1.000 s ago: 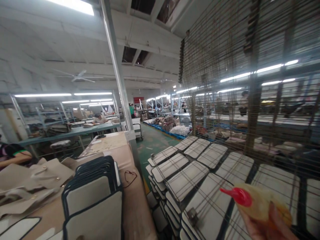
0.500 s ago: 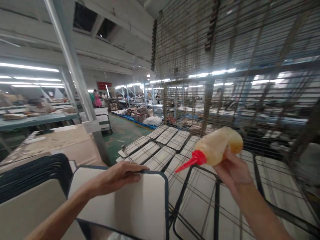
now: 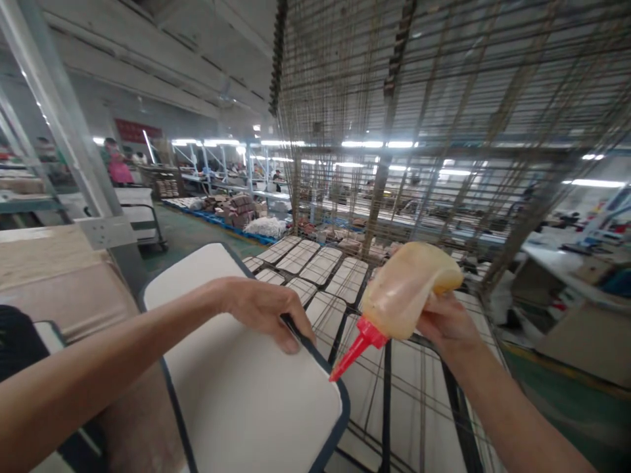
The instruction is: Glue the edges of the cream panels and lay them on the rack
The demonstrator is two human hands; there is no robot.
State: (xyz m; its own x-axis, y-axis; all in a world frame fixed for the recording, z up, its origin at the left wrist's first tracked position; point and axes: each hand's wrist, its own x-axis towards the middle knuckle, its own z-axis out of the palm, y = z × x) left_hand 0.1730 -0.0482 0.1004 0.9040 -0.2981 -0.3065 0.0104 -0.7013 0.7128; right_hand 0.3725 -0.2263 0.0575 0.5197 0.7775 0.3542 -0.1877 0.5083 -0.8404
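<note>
My left hand (image 3: 269, 309) is closed on the edge of a white panel with a dark blue border (image 3: 236, 387), thumb on the white face and fingers over the rim. The panel is tilted in front of me. My right hand (image 3: 448, 325) grips a yellowish squeeze bottle (image 3: 401, 289), turned nozzle down. Its red pointed nozzle (image 3: 357, 348) reaches to the panel's dark border near the right corner; whether the tip touches cannot be made out. Similar white panels with dark borders (image 3: 414, 401) lie in rows on the wire rack behind.
A tall wire-grid rack (image 3: 345, 98) rises ahead and to the right. A metal post (image 3: 64, 112) stands at the left beside a table with beige fabric (image 3: 39, 263). Dark-edged material (image 3: 20, 335) sits at the lower left. A person in pink (image 3: 118, 164) is far off.
The panel has been raised and tilted with my left hand. The bottle's nozzle has come down and left, to the panel's edge. My view has swung to the right.
</note>
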